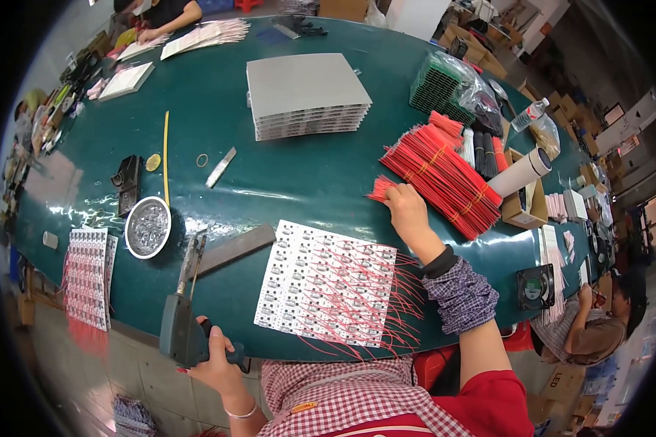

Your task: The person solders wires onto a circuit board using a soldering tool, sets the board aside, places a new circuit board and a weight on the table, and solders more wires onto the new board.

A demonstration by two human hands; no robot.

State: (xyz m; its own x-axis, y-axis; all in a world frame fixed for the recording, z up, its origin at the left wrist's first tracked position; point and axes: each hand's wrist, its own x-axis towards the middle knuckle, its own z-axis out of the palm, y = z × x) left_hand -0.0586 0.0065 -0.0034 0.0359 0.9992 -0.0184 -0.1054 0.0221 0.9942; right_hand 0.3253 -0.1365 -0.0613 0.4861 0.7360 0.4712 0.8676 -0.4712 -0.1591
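My left hand (217, 364) is wrapped round the handle of a dark green soldering gun (178, 336), its metal tip pointing away from me over the table's near edge. My right hand (408, 211) is closed at the ends of a small bunch of red wires (380, 189), beside a large banded bundle of red wires (444, 178); the fingertips are partly hidden. Between my hands lies a white circuit board panel (288, 273) with rows of small parts. Red wires stick out over its middle and right side. A flat grey bar (233, 249) rests at its upper left.
A white-rimmed bowl (128, 240) of shiny bits, a black holder (129, 182) and a knife (221, 168) lie left. Stacked grey panels (306, 84) stand at the back. A wired panel (87, 280) overhangs the left edge. A fan (536, 287) sits right. Other people work nearby.
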